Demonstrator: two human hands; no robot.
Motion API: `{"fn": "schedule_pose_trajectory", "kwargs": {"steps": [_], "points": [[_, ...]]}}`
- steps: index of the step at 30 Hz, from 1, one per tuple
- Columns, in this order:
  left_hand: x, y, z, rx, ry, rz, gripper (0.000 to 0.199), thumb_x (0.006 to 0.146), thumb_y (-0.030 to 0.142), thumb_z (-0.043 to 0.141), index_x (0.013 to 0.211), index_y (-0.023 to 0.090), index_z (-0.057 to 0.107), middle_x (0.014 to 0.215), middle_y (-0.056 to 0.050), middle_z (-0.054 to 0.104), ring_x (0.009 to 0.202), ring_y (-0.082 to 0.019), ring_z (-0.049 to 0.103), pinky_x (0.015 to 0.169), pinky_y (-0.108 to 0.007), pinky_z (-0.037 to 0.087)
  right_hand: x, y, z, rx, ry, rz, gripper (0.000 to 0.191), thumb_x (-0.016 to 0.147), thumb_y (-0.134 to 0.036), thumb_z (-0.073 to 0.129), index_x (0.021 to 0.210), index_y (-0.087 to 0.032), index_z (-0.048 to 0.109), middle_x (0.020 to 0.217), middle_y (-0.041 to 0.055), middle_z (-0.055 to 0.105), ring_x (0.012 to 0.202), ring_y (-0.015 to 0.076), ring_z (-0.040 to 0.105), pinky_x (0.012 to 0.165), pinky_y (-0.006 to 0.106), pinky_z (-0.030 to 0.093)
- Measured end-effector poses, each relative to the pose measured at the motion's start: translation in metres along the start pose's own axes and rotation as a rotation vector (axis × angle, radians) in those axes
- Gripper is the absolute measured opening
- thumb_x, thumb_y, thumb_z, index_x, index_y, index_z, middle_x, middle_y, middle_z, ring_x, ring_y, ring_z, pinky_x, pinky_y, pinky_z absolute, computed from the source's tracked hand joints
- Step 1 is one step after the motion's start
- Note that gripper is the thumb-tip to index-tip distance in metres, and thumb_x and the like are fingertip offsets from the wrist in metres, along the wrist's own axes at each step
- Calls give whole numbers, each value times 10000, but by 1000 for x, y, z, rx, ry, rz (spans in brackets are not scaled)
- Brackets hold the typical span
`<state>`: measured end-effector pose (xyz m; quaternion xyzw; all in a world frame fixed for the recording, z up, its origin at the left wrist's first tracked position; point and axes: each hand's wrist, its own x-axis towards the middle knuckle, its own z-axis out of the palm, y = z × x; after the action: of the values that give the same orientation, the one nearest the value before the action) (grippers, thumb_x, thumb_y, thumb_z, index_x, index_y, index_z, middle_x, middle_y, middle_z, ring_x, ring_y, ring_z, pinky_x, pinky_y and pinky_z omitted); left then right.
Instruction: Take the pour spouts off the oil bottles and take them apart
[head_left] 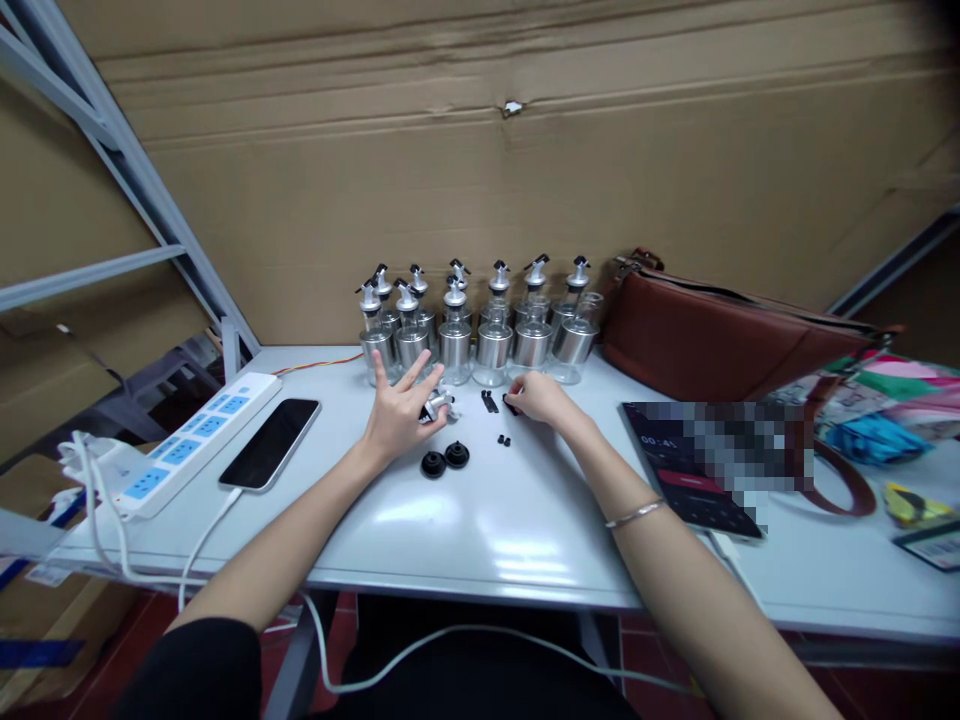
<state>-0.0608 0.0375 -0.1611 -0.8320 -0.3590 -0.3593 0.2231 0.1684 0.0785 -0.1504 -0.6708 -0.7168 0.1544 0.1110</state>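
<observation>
My left hand (399, 418) is open with its fingers spread, beside silver pourer heads (442, 403) lying on the table; the thumb reaches over them, and I cannot tell whether it touches. My right hand (538, 397) has thumb and fingertips pinched at a small black part (511, 403), mostly hidden by the fingers. Between the hands lie thin black flip caps (489, 401). Closer to me are tiny black pieces (504, 440) and two round black stoppers (456, 455). Behind the hands stand several glass oil bottles (455, 345) with silver bands, many topped with pourers.
A white power strip (202, 440) and a phone (270, 445) on a cable lie at the left of the table (465, 540). On the right are a brown leather bag (720, 335) and a tablet (690, 480). A cardboard wall (420, 180) rises behind the bottles.
</observation>
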Motion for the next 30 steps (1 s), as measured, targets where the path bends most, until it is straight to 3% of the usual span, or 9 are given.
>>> {"fn": "schedule_pose_trajectory", "kwargs": {"steps": [6, 17, 20, 23, 27, 30], "points": [[0, 0, 0, 15, -16, 34, 467, 844, 276, 505, 1283, 124, 456, 1153, -123, 643, 1259, -272, 458, 1099, -603, -101, 0, -4, 0, 83, -37, -68, 208, 772, -120, 525, 642, -141, 686, 610, 46, 669, 610, 145, 605, 622, 214, 425], [0, -2, 2, 28, -76, 81, 420, 865, 305, 519, 1267, 184, 495, 1312, -89, 529, 1331, -293, 350, 1099, -619, -76, 6, 2, 8, 168, 2, -184, 244, 721, -4, 529, 777, -143, 721, 857, 71, 720, 846, 188, 644, 800, 251, 447], [0, -3, 3, 23, -83, 83, 441, 865, 299, 523, 1290, 191, 473, 1324, -89, 518, 1342, -293, 327, 1100, -625, -56, 6, 1, 5, 202, 7, -196, 286, 729, 18, 471, 756, -139, 709, 821, 66, 713, 823, 174, 637, 782, 249, 449], [0, -3, 4, 3, -83, 81, 486, 871, 298, 521, 1331, 180, 421, 1324, -101, 517, 1338, -285, 335, 1106, -616, -48, 1, -5, -3, 280, 16, -218, 284, 797, -40, 424, 860, -136, 683, 818, 60, 698, 771, 145, 622, 725, 236, 454], [0, -4, 4, -24, -99, 43, 510, 876, 335, 522, 1343, 171, 402, 1294, -123, 545, 1302, -271, 401, 1110, -590, -86, -13, -20, -12, 754, -200, -380, 269, 900, -275, 396, 973, -143, 620, 890, 66, 671, 766, 125, 603, 648, 223, 451], [0, -5, 5, -41, -91, 23, 515, 879, 367, 518, 1337, 161, 403, 1282, -130, 554, 1280, -265, 433, 1111, -574, -102, -23, -30, -15, 872, -308, -438, 246, 864, -340, 475, 938, -148, 611, 864, 55, 655, 746, 118, 580, 608, 215, 420]]}}
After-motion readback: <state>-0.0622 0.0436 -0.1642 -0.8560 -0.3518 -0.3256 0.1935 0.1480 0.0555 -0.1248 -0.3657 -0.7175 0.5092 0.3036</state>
